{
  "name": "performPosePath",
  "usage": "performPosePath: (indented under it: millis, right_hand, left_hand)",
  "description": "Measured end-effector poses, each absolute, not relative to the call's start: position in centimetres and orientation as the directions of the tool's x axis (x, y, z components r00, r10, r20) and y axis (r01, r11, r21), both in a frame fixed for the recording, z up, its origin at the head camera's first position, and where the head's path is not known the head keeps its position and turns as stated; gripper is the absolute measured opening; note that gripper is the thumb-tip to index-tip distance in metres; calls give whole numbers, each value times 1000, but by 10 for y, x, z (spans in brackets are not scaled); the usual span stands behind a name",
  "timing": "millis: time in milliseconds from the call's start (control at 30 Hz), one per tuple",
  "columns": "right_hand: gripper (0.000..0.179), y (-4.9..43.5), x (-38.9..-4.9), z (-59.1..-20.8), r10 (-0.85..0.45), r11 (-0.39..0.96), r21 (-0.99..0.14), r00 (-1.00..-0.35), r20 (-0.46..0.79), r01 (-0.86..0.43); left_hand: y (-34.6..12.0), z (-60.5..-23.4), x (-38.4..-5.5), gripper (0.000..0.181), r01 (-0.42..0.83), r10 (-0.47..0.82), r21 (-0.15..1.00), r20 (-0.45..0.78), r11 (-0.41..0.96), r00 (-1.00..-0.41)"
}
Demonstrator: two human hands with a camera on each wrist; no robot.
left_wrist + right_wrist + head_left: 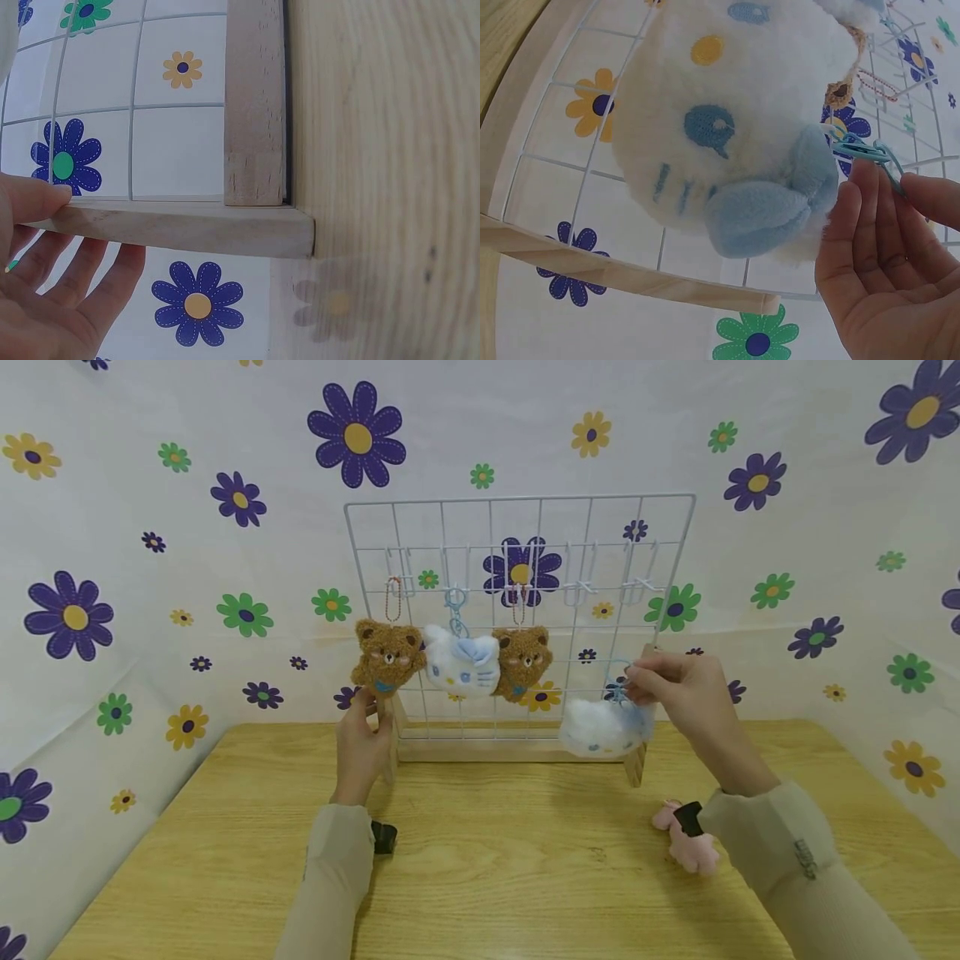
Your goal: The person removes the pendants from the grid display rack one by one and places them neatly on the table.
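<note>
Dangling a white plush [603, 731] below-left of right fingers [649, 682] pinching its ring [861, 152], beneath hooks [639, 583], with left fingers [120, 279] gripping a wooden post [195, 232].

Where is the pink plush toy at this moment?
In the head view, the pink plush toy lies on the table at lower right, just left of the right sleeve.

I saw a white plush [602, 727] hang below the pinching right hand [684, 693], a bear [388, 652] above the left hand [362, 750].
</note>
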State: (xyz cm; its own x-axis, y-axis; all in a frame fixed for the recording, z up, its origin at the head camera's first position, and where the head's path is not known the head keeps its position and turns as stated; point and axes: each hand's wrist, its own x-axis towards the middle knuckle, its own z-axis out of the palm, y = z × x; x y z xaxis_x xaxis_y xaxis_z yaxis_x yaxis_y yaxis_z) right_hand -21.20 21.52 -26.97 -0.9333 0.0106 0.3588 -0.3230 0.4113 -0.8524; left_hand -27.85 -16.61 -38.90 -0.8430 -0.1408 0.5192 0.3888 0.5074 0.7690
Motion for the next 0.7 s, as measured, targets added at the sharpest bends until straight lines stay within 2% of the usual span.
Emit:
performPosePath:
  millis: [700]
  right_hand:
    - [25, 227, -205, -290, 16, 448, -833, -929, 370, -324]
  left_hand:
    - [-166, -390, -280, 38, 392, -142, 767, 523, 507, -840]
